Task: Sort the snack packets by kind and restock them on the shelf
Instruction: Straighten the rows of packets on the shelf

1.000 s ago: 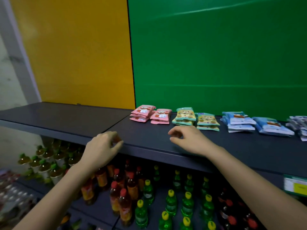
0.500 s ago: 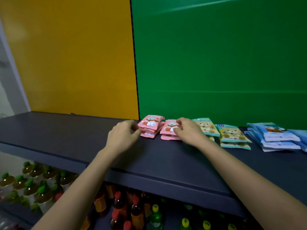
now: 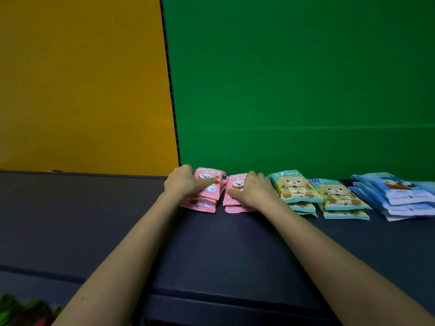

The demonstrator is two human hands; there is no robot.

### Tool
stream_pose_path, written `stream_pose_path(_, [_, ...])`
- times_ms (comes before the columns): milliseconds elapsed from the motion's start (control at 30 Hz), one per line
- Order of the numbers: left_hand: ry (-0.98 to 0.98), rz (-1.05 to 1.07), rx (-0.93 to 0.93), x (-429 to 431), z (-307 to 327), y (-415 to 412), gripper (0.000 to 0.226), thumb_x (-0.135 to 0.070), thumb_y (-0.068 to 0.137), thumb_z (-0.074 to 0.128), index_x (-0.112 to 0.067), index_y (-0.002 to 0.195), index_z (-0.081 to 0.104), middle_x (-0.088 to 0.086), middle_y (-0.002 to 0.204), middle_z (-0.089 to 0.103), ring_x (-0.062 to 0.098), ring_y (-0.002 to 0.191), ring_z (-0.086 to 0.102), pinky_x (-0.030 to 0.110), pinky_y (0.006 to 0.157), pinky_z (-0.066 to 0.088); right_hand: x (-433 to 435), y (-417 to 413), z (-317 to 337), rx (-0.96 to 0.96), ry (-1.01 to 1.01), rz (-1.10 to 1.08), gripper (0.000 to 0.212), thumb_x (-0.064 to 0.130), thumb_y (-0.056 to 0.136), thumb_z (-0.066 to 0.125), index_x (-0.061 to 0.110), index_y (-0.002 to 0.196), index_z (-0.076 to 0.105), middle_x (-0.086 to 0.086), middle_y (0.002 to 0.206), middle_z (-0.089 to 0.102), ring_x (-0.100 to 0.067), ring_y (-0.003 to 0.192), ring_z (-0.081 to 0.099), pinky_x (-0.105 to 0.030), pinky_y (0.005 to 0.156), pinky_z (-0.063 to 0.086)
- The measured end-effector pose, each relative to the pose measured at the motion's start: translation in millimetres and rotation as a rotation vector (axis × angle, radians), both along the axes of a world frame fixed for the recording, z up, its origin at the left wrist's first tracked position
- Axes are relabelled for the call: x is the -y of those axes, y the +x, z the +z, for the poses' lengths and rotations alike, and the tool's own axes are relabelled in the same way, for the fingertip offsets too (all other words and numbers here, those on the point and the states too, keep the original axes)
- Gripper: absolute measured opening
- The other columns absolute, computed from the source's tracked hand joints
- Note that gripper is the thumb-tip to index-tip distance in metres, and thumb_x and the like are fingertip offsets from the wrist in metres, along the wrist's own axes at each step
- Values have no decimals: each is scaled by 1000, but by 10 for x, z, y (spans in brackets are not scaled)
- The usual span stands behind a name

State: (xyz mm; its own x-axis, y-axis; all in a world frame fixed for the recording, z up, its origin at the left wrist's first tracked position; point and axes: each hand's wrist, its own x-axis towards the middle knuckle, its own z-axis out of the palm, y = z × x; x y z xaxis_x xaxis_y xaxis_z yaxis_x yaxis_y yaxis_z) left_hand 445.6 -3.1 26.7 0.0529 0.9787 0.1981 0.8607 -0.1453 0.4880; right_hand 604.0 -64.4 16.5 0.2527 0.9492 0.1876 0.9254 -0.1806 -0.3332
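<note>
Sitting near the back of the dark shelf (image 3: 211, 250), just below where the yellow panel (image 3: 82, 90) meets the green panel (image 3: 294, 78), are two small piles of pink snack packets with a cartoon bear on them. They're side by side and almost touching.

The left pink stack (image 3: 211, 191) is a bit fanned out, with the lower packets poking out toward the front. The left hand (image 3: 183, 182) grips it from its left side: the thumb lies across the top packet and the fingers curl around the far edge, so it's closed on the pile.

The right pink stack (image 3: 237, 183) gets the same treatment, mirrored. The right hand (image 3: 256, 190) comes in from its right side, with the thumb pressed along the front of the top packet and the fingers bent over the back. Can't tell whether either pile is lifted or just lying flat on the shelf.

Just right of that hand are two piles of teal packets (image 3: 296, 187) showing a yellowish bear, laid flat and overlapping. Further right is a heap of blue packets (image 3: 400, 196), cut off by the frame edge.

Both bare forearms reach in from the bottom over the shelf's front lip. Down in the bottom left corner, below the shelf, there are some blurry bottles (image 3: 14, 309) with green tops.
</note>
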Motion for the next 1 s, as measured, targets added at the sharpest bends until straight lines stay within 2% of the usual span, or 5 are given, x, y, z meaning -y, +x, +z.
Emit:
stream_pose_path(167, [-208,-107,10,-177,116,-49,57,-64,66,68,-11,66,47,6,71,52,22,67,46,29,60,34,-46,-80,-32,-132,5,-42,91,46,80,65,-4,141,19,-20,139,43,-34,125,45,-37,95,41])
stream_pose_path(533, [-218,-269,419,-158,77,-79,52,-47,56,77,-3,80,63,13,85,73,30,81,70,39,76,57,161,-122,78,-235,83,-79,41,28,96,45,0,123,34,-20,124,56,-35,113,54,-38,89,42])
stream_pose_path(733, [-250,-437,756,333,402,-280,16,-19,86,59,-12,72,61,-5,46,65,10,42,59,15,45,40,761,-70,148,-447,184,18,47,29,95,46,12,133,22,-6,108,56,-24,100,56,-28,82,39])
stream_pose_path(867, [-319,-507,625,693,235,-523,13,-18,90,55,-15,78,60,-2,59,70,10,50,62,23,56,50,1115,-82,15,-488,176,38,41,29,96,44,20,130,22,-1,98,61,-17,87,57,-26,71,36])
stream_pose_path(1000, [-348,-442,352,966,-66,-706,23,-32,90,54,-17,102,43,4,98,65,18,79,62,38,77,49,1316,-150,-125,-315,74,6,39,39,94,42,31,125,19,1,101,63,-28,101,58,-35,86,43])
